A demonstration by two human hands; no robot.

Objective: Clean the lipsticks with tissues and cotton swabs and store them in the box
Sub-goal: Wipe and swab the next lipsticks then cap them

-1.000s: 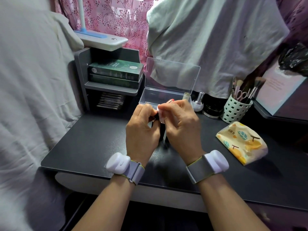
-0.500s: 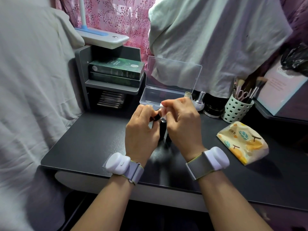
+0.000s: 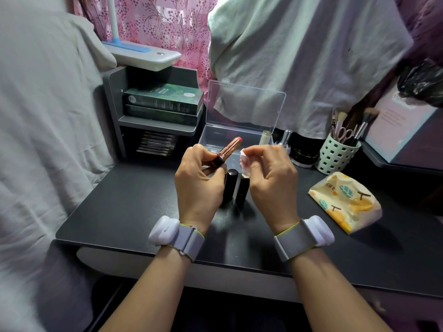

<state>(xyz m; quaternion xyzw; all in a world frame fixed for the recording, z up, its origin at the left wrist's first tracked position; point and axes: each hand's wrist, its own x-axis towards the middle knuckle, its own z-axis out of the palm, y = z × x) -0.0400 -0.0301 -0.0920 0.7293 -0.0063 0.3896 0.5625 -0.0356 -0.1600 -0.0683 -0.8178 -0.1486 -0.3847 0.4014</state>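
Left hand grip holds lipstick; right hand pinches stained tissue. Desk left part free; labels unreadable.

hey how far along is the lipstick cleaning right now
Done: nothing visibly stored; the open box looks empty. In hand: left hand holds an uncapped lipstick, right hand pinches a red-stained tissue. Left: two black tubes stand on the desk.

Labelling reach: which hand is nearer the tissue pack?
Right. The right hand, pinching a stained tissue, is just left of the tissue pack; the left hand, holding the lipstick, is farther left.
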